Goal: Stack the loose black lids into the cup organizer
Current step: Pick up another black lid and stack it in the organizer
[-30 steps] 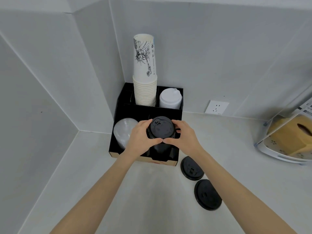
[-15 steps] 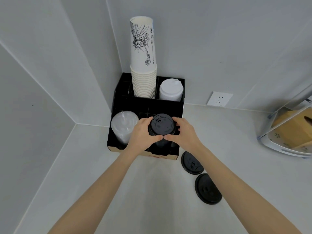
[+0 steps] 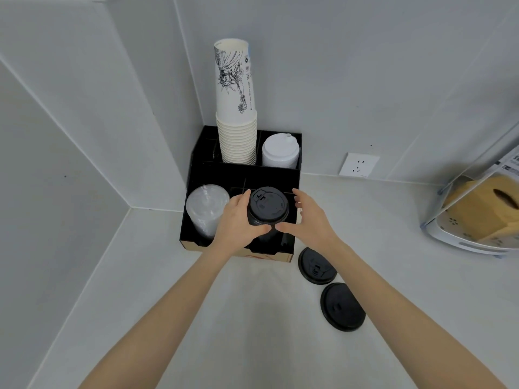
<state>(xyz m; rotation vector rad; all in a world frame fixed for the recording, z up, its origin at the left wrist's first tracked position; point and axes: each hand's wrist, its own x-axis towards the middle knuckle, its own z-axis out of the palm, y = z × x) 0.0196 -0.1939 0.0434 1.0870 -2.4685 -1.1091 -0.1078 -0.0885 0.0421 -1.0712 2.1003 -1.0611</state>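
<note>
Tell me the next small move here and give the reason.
Probably send the right hand back to the nearer loose black lid on the counter. The black lid stack sits in the organizer, the left hand cups it, the right grip has opened beside it, and a second loose lid waits.

Pale grey walls (image 3: 365,66) meet in a corner, with thin seams running slantwise across their panels. A white bench (image 3: 252,318) runs along their foot, matt and evenly lit, with soft shadows. A white socket (image 3: 359,164) sits low on the back wall, just above the bench. At the right edge stands a clear rack (image 3: 474,234) holding a tan box (image 3: 486,203).
</note>
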